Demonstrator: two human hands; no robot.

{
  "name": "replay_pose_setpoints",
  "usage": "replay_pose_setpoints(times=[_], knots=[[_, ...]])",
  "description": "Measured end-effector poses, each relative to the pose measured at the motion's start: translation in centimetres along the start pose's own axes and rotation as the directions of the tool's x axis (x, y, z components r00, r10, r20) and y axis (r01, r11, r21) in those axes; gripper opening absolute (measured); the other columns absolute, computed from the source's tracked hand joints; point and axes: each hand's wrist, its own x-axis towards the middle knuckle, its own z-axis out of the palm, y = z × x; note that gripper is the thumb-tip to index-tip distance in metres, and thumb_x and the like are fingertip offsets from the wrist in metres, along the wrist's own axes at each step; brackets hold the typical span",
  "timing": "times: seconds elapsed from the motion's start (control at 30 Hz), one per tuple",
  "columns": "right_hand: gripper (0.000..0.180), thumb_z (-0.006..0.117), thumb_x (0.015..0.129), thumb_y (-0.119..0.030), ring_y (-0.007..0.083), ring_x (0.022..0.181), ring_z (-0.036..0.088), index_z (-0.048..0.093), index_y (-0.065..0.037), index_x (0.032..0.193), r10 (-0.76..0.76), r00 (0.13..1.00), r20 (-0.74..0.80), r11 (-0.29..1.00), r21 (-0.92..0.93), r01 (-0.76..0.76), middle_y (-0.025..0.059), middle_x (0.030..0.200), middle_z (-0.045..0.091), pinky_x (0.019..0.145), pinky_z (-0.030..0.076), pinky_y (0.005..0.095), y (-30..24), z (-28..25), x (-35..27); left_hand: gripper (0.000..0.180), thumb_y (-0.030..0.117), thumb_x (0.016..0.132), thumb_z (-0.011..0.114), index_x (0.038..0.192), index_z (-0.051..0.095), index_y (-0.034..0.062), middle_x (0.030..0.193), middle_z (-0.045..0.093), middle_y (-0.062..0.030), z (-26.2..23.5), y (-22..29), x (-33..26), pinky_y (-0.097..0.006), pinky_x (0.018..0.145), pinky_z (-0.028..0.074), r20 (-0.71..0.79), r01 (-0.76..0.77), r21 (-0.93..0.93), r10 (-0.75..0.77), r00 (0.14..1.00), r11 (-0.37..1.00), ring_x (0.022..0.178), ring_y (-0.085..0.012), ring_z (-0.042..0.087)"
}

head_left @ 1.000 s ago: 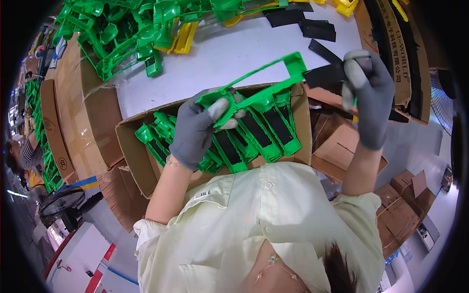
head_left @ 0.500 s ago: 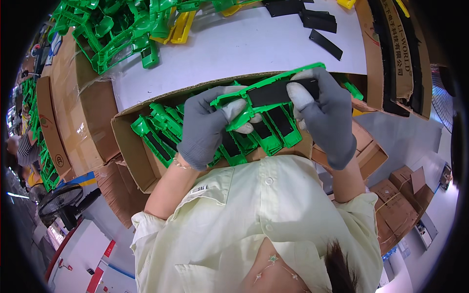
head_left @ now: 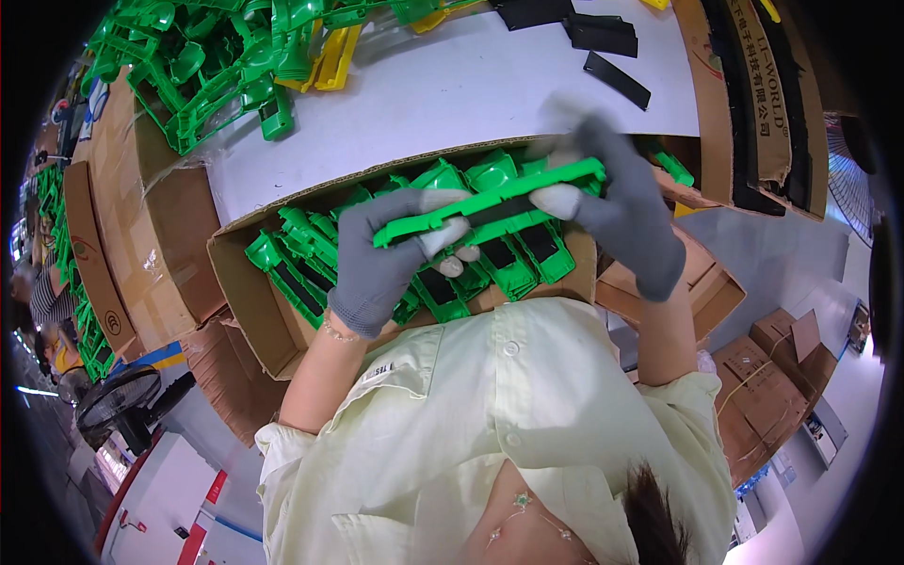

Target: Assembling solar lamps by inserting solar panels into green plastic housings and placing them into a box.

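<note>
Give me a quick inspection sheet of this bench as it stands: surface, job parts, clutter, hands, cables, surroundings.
Surface: white table, partly bare in the middle.
Job's things: green plastic frame with a black strip on it, held over an open cardboard box packed with similar green pieces.
Clutter: heap of green parts with some yellow ones at the far left; loose black strips at the far right.
Hands: left hand and right hand, both in grey gloves, grip the frame at opposite ends.
Cables: nothing seen.
Surroundings: stacked cartons on the floor at right, a fan at left.
</note>
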Motion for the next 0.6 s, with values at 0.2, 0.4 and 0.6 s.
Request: replay_pose_setpoints(times=[0.2, 0.4, 0.6], knots=[[0.009, 0.067, 0.077, -0.003, 0.0049, 0.047, 0.051, 0.060, 0.000, 0.082, 0.288, 0.939, 0.191, 0.953, 0.042, -0.301, 0.0010, 0.062, 0.058, 0.045, 0.040, 0.0192, -0.5, 0.8, -2.4, 0.020, 0.000, 0.081, 0.065, 0.101, 0.065, -0.0019, 0.084, 0.065, -0.0057, -0.7, -1.2, -0.9, -0.021, 0.053, 0.052, -0.012, 0.015, 0.044, -0.014, 1.000, 0.999, 0.066, -0.0111, 0.064], [0.008, 0.066, 0.078, -0.005, 0.0051, 0.048, 0.050, 0.060, -0.001, 0.080, 0.209, 0.965, 0.160, 0.977, -0.082, -0.198, 0.0019, 0.058, 0.055, 0.043, 0.038, 0.0206, -0.8, 3.8, -3.6, 0.016, 0.000, 0.081, 0.065, 0.097, 0.065, -0.0002, 0.079, 0.064, -0.0034, -2.1, -0.5, -2.9, -0.020, 0.050, 0.051, -0.115, 0.065, 0.132, -0.049, 0.992, 0.989, 0.062, -0.0079, 0.061], [0.012, 0.067, 0.078, -0.010, 0.0068, 0.049, 0.049, 0.059, 0.000, 0.078, 0.251, 0.941, 0.229, 0.966, 0.010, -0.260, 0.0025, 0.060, 0.055, 0.045, 0.038, 0.0218, -2.0, 5.3, -3.3, 0.015, 0.001, 0.080, 0.066, 0.095, 0.065, 0.0000, 0.075, 0.064, -0.0032, -3.3, -0.3, -4.9, -0.019, 0.045, 0.047, -0.208, 0.055, 0.231, -0.006, 0.978, 0.971, 0.061, -0.0071, 0.061]])
